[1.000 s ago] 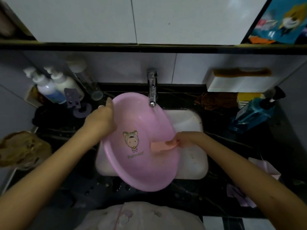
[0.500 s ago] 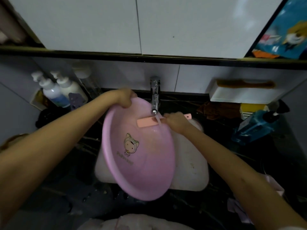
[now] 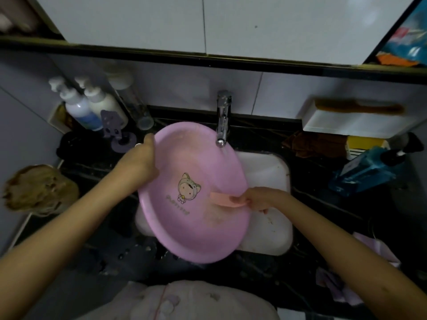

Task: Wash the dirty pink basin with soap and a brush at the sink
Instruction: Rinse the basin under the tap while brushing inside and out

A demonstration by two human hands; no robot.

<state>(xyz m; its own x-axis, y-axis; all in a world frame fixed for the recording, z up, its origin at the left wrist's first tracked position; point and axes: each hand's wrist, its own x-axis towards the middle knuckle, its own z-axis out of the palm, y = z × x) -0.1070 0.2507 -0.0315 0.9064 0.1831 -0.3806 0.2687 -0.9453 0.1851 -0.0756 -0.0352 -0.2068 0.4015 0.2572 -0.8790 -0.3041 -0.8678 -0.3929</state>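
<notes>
Hands first: my left hand (image 3: 138, 162) grips the left rim of the pink basin (image 3: 196, 146), fingers curled round the edge. My right hand (image 3: 258, 198) is closed round the handle of a salmon-pink brush (image 3: 221, 200), thumb on top. The brush reaches from the right rim into the basin, and its head lies against the inner wall, low on the right side.

The basin stands tilted over the left part of the white sink (image 3: 265, 172), its hollow turned toward me. Its upper rim sits just under the spout of the chrome faucet (image 3: 223, 118), and its lower rim hangs out past the sink's front edge, above the black tabletop (image 3: 346, 211). A cartoon sticker (image 3: 188, 187) of a figure in a cat hood marks the bottom. Brownish smears show just below the brush head and again near the top rim. A faint stream seems to fall from the spout, though I cannot be sure.

Behind my left hand, two white pump bottles (image 3: 78, 107) stand against the wall, with a clear bottle (image 3: 136, 107) and a purple holder (image 3: 113, 125) beside them. To the right of the sink lie a brown cloth (image 3: 314, 144) and a blue bottle (image 3: 367, 172) on its side. Above them, a brown comb (image 3: 360, 108) rests on a white box (image 3: 346, 123).
</notes>
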